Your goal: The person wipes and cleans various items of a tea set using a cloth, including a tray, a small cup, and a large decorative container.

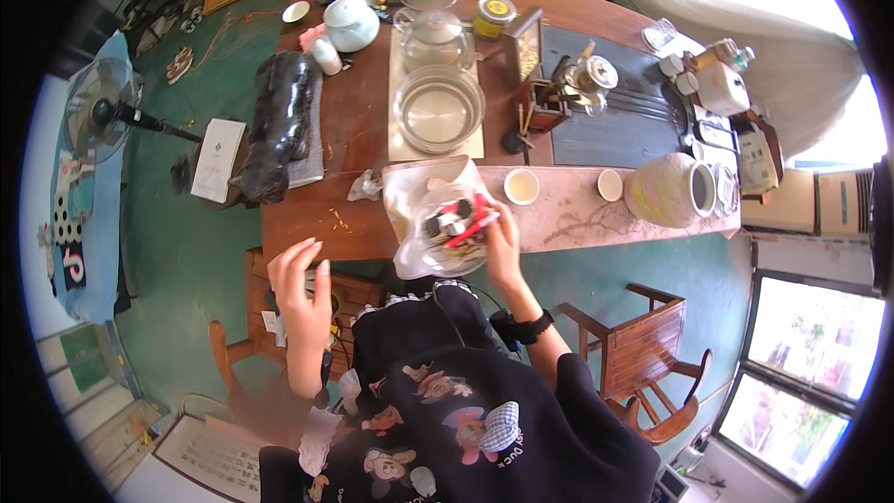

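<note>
My right hand point(503, 241) grips a clear round container point(457, 262) by its right side, at the table's near edge. Red and white stick-like pieces and small black and white items show at its top; whether the fingers also pinch a red piece I cannot tell. Beneath the container lies a whitish cloth or sheet point(401, 185). My left hand point(300, 286) is raised to the left of it, fingers apart, holding nothing. Beyond the container stand an empty glass bowl point(438, 112) and a lidded glass pot point(434, 45) on a light mat point(398, 143).
A cup of pale liquid point(522, 186), a second small cup point(610, 185) and a large ceramic jar point(663, 190) stand on the right runner. A black glossy bundle point(279, 112) lies at the left, near a crumpled tissue point(364, 186). A wooden chair point(642, 349) stands lower right.
</note>
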Tool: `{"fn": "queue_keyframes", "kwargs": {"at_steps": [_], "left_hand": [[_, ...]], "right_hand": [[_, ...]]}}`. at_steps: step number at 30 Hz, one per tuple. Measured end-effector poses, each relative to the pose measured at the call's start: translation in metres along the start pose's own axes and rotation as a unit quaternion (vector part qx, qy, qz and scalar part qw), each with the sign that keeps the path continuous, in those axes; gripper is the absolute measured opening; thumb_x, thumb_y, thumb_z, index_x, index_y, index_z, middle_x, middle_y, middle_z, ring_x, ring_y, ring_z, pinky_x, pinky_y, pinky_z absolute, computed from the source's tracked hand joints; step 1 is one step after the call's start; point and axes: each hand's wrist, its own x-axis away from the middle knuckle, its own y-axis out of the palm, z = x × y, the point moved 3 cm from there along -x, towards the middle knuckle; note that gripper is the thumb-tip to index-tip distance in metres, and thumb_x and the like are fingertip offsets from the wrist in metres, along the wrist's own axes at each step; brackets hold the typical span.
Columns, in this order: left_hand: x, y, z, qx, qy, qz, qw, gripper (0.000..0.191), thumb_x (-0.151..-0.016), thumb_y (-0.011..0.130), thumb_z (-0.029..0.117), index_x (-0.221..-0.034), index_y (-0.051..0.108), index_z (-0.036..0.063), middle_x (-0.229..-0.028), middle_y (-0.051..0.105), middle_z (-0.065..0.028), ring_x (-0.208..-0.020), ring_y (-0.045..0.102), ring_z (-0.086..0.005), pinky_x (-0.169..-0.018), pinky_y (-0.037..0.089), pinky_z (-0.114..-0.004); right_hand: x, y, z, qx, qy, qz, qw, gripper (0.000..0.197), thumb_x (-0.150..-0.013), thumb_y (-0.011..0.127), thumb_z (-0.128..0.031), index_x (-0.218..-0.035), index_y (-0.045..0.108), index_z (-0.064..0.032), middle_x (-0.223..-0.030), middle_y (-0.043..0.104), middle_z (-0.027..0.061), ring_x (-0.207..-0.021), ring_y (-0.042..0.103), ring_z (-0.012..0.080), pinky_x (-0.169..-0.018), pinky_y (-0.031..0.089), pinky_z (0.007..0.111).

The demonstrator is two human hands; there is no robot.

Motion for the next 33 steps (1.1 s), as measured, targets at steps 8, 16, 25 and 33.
{"fn": "queue_keyframes", "kwargs": {"at_steps": [8,16,25,33], "left_hand": [[0.001,0.012,-0.01,0.017,-0.046,-0.017,0.999,0.018,-0.087,0.055,0.004,-0.104,0.059,0.0026,-0.106,0.058,-0.0107,-0.103,0.052,-0.0272,-0.09,0.041,-0.038],[-0.004,0.045,-0.025,-0.018,0.007,-0.069,0.997,0.025,-0.08,0.047,-0.009,-0.099,0.06,0.0013,-0.102,0.058,-0.0125,-0.102,0.053,-0.0285,-0.088,0.042,-0.036],[0.036,0.025,-0.063,-0.027,-0.089,-0.041,0.995,0.025,-0.078,0.045,-0.011,-0.093,0.06,0.0017,-0.109,0.055,-0.0113,-0.113,0.051,-0.0301,-0.092,0.043,-0.039],[0.052,0.008,-0.059,-0.02,-0.117,0.006,0.993,0.013,-0.084,0.051,-0.002,-0.093,0.06,0.0016,-0.105,0.058,-0.0108,-0.101,0.056,-0.0286,-0.087,0.046,-0.036]], "right_hand": [[-0.042,-0.138,0.054,-0.091,-0.019,0.287,0.954,0.025,-0.097,0.038,-0.017,-0.108,0.052,0.0,-0.092,0.059,0.0075,-0.082,0.055,0.0105,-0.07,0.045,0.024],[-0.067,-0.214,0.109,0.287,-0.059,0.38,0.877,0.023,-0.089,0.047,-0.012,-0.094,0.058,0.0069,-0.092,0.059,0.0178,-0.08,0.054,0.0231,-0.074,0.044,0.034],[-0.022,-0.025,0.004,0.379,-0.228,0.148,0.884,0.022,-0.075,0.052,0.01,-0.093,0.06,0.0022,-0.091,0.057,0.0134,-0.083,0.057,0.0255,-0.074,0.046,0.032],[-0.035,0.213,0.074,0.453,-0.375,-0.269,0.763,0.028,-0.072,0.056,-0.001,-0.1,0.059,-0.0009,-0.104,0.053,0.0124,-0.094,0.054,0.03,-0.08,0.048,0.039]]}}
